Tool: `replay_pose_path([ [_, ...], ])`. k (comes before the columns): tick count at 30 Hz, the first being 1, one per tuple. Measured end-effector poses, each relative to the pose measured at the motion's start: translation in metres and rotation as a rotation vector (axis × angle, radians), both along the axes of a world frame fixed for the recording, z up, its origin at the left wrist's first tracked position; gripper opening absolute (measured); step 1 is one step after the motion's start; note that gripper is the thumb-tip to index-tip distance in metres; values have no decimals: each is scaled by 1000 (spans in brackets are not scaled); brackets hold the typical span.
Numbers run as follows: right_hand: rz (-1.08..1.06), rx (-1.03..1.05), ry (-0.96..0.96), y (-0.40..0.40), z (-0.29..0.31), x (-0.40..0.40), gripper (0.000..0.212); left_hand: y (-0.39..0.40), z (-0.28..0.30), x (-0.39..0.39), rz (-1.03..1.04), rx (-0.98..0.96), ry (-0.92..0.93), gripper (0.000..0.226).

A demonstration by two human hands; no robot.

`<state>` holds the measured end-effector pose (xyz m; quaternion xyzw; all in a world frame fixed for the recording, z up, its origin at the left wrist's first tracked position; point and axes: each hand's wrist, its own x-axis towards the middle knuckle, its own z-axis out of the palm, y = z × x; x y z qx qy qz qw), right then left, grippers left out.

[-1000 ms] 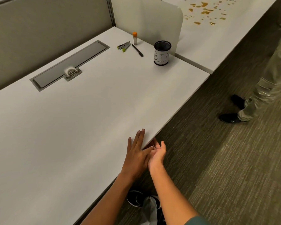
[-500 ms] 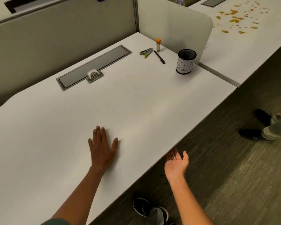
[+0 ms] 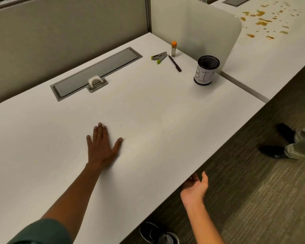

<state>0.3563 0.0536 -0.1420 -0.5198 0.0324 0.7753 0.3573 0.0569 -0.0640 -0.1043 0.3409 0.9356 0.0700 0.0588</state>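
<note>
My left hand (image 3: 101, 145) lies flat, palm down with fingers spread, on the white desk (image 3: 157, 124) near its middle. My right hand (image 3: 195, 187) is cupped palm up just below the desk's front edge, its fingertips partly hidden under the edge; I cannot tell whether anything lies in the palm. A black mesh cup labelled "BIN" (image 3: 205, 71) stands upright at the far right of the desk. Beyond it lie a black pen (image 3: 175, 63), a grey stapler-like tool with green tips (image 3: 159, 56) and an upright glue stick with an orange cap (image 3: 173, 48).
A grey cable hatch (image 3: 97, 73) is set into the desk's back. Grey partitions (image 3: 60, 32) wall off the rear and right. The neighbouring desk (image 3: 264, 50) has brown spills (image 3: 261, 21). Another person's feet (image 3: 287, 143) stand on the carpet at right; my own shoe (image 3: 153, 233) shows below.
A second ago both hands met at the desk's front edge. My left hand has since slid inward across the desk and lies flat; my right hand stays cupped under the edge.
</note>
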Motion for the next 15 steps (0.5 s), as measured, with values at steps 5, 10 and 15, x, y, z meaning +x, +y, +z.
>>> replay_pose_path([
  [5,-39,2,-15,10,1,-2,40,63,0,37,-217,-18,22,96],
  [10,-19,-34,-54,11,14,-9,44,97,-2,110,-463,-8,3,94],
  [15,7,-59,-118,10,23,-13,49,98,-1,147,-638,-35,8,92],
])
